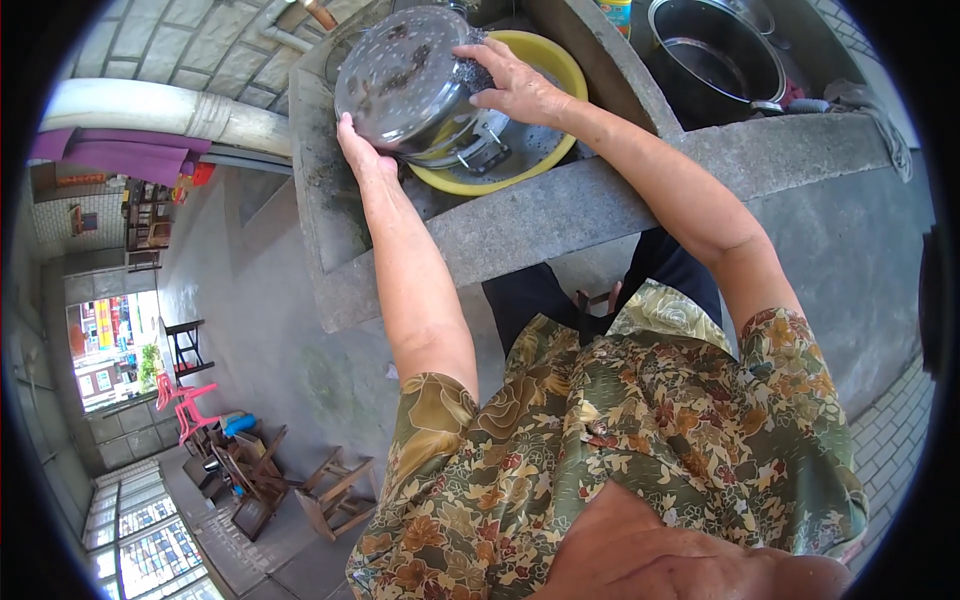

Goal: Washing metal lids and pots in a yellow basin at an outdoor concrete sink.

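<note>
A shiny metal pot [400, 85] is tilted over a yellow basin [555, 65] in a concrete sink [345, 235]. Its round base faces up, dotted with pale specks and brown stains, and a metal side handle [487, 148] points toward me. My left hand [366, 158] grips the pot's lower left edge, thumb against the side. At the base's right edge, my right hand [515, 85] presses a dark, wiry steel wool scourer [473, 74] with its fingertips; part of the scourer is hidden under the fingers. Cloudy water shows in the basin.
A dark cooking pot [715, 55] stands in the right-hand sink bay beyond a concrete divider. Near it lie a brush [808, 105] and a grey cloth [885, 125] hanging over the ledge. Wooden stools [335, 492] and a pink chair [185, 405] stand on the floor at left.
</note>
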`<control>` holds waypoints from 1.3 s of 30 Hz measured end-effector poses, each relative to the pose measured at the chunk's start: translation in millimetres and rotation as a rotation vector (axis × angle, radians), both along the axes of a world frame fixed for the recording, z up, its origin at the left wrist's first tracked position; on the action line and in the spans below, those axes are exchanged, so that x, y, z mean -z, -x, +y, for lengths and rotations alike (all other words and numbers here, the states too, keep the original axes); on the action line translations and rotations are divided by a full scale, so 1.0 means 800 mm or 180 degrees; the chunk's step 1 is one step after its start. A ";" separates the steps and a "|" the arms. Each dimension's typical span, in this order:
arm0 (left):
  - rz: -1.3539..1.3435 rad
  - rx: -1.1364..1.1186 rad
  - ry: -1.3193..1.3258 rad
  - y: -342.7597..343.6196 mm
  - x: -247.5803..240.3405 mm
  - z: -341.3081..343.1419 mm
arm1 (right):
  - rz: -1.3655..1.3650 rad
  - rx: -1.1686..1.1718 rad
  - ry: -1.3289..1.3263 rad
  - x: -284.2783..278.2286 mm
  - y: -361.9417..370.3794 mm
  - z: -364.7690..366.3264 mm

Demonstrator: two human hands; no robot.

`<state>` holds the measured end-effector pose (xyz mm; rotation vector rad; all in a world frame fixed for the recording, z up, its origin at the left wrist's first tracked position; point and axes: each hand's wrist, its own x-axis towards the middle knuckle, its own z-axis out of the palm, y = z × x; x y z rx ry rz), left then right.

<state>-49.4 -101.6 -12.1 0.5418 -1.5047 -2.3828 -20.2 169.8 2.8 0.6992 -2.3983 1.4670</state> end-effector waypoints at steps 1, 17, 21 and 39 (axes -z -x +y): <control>0.0033 -0.0053 0.0054 -0.004 -0.005 -0.001 | -0.0139 -0.0081 0.0073 -0.005 -0.001 0.000; -0.0277 0.0338 -0.0079 0.004 0.010 0.001 | 0.0649 -0.0395 0.0130 -0.029 0.000 0.002; -0.0196 0.0349 -0.0346 0.000 0.012 0.001 | 0.1191 -0.0175 -0.0338 -0.036 -0.002 0.007; 0.1012 0.0560 0.0810 -0.018 -0.006 0.041 | -0.0117 0.0415 0.0043 0.025 0.038 0.051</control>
